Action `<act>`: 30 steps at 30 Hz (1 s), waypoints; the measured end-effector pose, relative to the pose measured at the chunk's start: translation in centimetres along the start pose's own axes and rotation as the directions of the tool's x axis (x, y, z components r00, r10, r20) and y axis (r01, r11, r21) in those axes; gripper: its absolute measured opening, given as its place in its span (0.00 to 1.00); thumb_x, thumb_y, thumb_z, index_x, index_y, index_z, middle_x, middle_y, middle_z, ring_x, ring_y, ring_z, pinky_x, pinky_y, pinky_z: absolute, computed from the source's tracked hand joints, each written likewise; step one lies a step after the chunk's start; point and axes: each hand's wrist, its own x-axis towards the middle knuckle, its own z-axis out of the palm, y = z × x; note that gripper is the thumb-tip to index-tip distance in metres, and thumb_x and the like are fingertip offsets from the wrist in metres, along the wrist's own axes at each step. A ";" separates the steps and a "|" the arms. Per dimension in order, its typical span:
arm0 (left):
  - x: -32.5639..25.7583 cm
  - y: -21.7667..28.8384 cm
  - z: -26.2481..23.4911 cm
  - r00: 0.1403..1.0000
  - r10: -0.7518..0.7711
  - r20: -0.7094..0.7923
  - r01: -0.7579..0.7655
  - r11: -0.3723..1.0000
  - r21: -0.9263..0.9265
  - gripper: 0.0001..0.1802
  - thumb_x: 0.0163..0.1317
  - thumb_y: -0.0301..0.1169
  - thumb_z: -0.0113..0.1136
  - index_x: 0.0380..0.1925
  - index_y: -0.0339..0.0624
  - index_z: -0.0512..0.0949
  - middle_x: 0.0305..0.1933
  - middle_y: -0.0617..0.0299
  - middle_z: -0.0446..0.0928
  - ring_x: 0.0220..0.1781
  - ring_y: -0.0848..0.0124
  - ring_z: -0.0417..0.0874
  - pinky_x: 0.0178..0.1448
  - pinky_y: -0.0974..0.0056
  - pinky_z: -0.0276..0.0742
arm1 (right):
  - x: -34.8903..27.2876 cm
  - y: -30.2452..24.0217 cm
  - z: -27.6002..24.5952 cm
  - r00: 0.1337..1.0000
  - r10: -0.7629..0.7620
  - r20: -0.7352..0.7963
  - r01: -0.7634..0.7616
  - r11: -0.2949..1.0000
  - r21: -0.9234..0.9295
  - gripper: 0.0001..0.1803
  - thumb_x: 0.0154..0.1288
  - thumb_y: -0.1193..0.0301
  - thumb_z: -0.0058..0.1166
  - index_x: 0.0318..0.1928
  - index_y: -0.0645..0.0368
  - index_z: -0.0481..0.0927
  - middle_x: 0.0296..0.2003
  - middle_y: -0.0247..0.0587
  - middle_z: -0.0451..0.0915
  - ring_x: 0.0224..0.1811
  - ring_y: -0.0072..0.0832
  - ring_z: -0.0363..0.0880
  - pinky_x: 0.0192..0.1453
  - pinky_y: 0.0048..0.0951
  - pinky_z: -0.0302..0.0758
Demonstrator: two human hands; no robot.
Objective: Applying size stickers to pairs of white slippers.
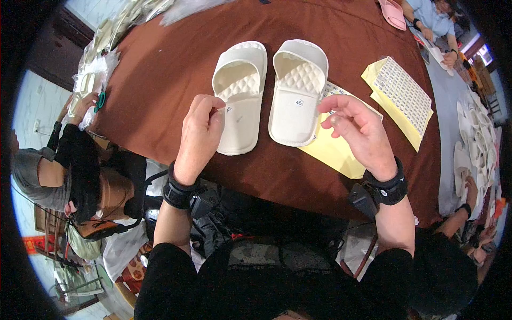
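Observation:
Two cream slide slippers with quilted linings lie side by side on a brown cloth-covered table. My left hand (200, 125) is at the inner edge of the left slipper (242, 128), its fingers closed in a pinch. A small printed sticker (229, 109) shows right at those fingertips, tilted over the insole. Another round sticker (299, 103) sits flat on the insole of the right slipper (290, 125). Beside that slipper hovers my right hand (354, 125), fingers curved and apart, above a yellow-backed sticker sheet (341, 154) that is partly covered.
Another sticker sheet (402, 93) lies folded farther right on the brown cloth (181, 58). Bagged slippers (88, 80) line the left edge, where a person (58, 176) works with green-handled scissors (100, 102). Loose white slippers (472, 144) pile up at right; a pink slipper (393, 13) is at the back.

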 end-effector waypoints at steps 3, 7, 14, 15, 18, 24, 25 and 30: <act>0.0 -0.2 0.1 1.000 0.001 0.022 -0.001 1.000 0.013 0.09 0.55 0.18 0.50 0.36 0.33 0.75 0.38 0.51 0.73 0.41 0.54 0.77 0.46 0.59 0.72 | 0.0 0.0 0.0 1.000 0.005 -0.009 -0.005 1.000 0.009 0.15 0.63 0.81 0.43 0.51 0.64 0.72 0.43 0.33 0.77 0.36 0.15 0.73 0.47 0.21 0.75; -0.8 0.0 0.3 0.985 0.169 0.033 -0.172 0.972 0.160 0.12 0.54 0.17 0.51 0.39 0.33 0.76 0.39 0.54 0.73 0.41 0.56 0.75 0.47 0.59 0.72 | 0.0 0.1 0.0 1.000 -0.017 -0.003 0.017 1.000 0.020 0.15 0.63 0.80 0.43 0.51 0.64 0.72 0.43 0.33 0.77 0.36 0.15 0.73 0.47 0.20 0.75; -0.6 0.7 -0.6 0.920 0.319 0.225 -0.390 0.794 0.467 0.18 0.47 0.18 0.53 0.41 0.37 0.77 0.41 0.59 0.71 0.43 0.62 0.71 0.46 0.60 0.67 | -0.1 0.2 0.0 1.000 -0.013 0.016 0.013 1.000 0.002 0.15 0.63 0.80 0.44 0.51 0.63 0.72 0.43 0.32 0.77 0.37 0.15 0.74 0.45 0.19 0.73; -0.6 0.8 -0.7 0.909 0.330 0.256 -0.416 0.765 0.491 0.19 0.47 0.18 0.53 0.42 0.37 0.77 0.41 0.60 0.71 0.43 0.62 0.71 0.46 0.60 0.67 | -0.2 0.2 0.0 1.000 -0.021 0.018 0.021 1.000 -0.001 0.15 0.63 0.80 0.44 0.51 0.63 0.72 0.43 0.32 0.77 0.38 0.16 0.75 0.45 0.19 0.73; -0.7 1.1 -1.0 0.919 0.282 0.273 -0.382 0.808 0.450 0.17 0.50 0.18 0.53 0.43 0.36 0.77 0.42 0.56 0.72 0.45 0.60 0.72 0.49 0.59 0.67 | -0.2 0.0 0.0 1.000 -0.009 0.005 0.009 1.000 -0.015 0.15 0.64 0.79 0.44 0.51 0.63 0.72 0.43 0.33 0.77 0.39 0.17 0.76 0.44 0.19 0.72; -1.1 0.5 -2.0 0.953 0.176 0.248 -0.233 0.946 0.224 0.15 0.53 0.18 0.51 0.43 0.35 0.77 0.47 0.55 0.73 0.49 0.58 0.73 0.53 0.60 0.66 | 0.1 0.2 -0.1 1.000 0.023 -0.014 -0.024 0.998 -0.054 0.14 0.64 0.78 0.44 0.51 0.62 0.72 0.43 0.33 0.78 0.40 0.18 0.77 0.43 0.20 0.72; -1.2 0.5 -2.0 0.953 0.173 0.248 -0.230 0.947 0.224 0.15 0.53 0.18 0.51 0.43 0.35 0.77 0.47 0.55 0.73 0.49 0.58 0.73 0.53 0.60 0.66 | 0.1 0.3 -0.1 1.000 0.011 -0.004 -0.011 0.999 -0.047 0.14 0.64 0.78 0.44 0.51 0.62 0.72 0.43 0.33 0.78 0.40 0.18 0.77 0.43 0.20 0.72; -1.5 0.7 -1.3 0.973 0.160 0.164 -0.187 0.967 0.170 0.12 0.54 0.23 0.57 0.39 0.35 0.77 0.45 0.54 0.74 0.48 0.57 0.73 0.53 0.59 0.67 | -0.1 0.3 0.0 1.000 0.014 0.014 -0.013 0.999 -0.032 0.14 0.64 0.79 0.44 0.51 0.62 0.72 0.43 0.33 0.77 0.40 0.18 0.77 0.43 0.20 0.72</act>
